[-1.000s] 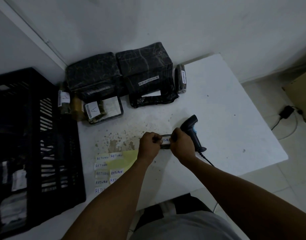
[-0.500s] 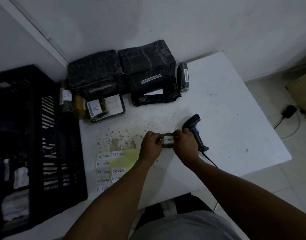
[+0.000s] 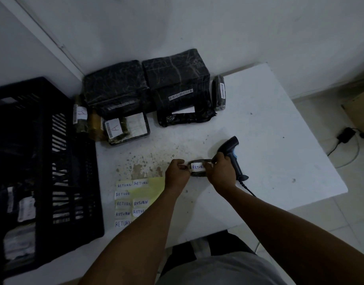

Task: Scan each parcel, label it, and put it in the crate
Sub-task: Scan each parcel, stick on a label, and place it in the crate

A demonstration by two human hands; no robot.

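Note:
A small dark parcel (image 3: 197,161) lies on the white table (image 3: 269,140) between my hands. My left hand (image 3: 177,171) grips its left end. My right hand (image 3: 220,171) holds its right end, fingers over a white RETURN label (image 3: 197,167) on its top. The black barcode scanner (image 3: 231,152) lies just behind my right hand. A yellow sheet (image 3: 150,187) with several RETURN labels (image 3: 123,202) sits left of my left arm. The black crate (image 3: 43,161) stands at the left with labelled parcels inside.
Several black-wrapped parcels (image 3: 177,83) are stacked at the table's back by the wall, with smaller parcels (image 3: 115,128) beside the crate. A scanner cable (image 3: 249,190) runs off the front edge. A power adapter (image 3: 345,134) lies on the floor at right.
Both hands stay on the small parcel. More of the RETURN label shows between them now, as my hands have spread slightly apart. The view has shifted a little.

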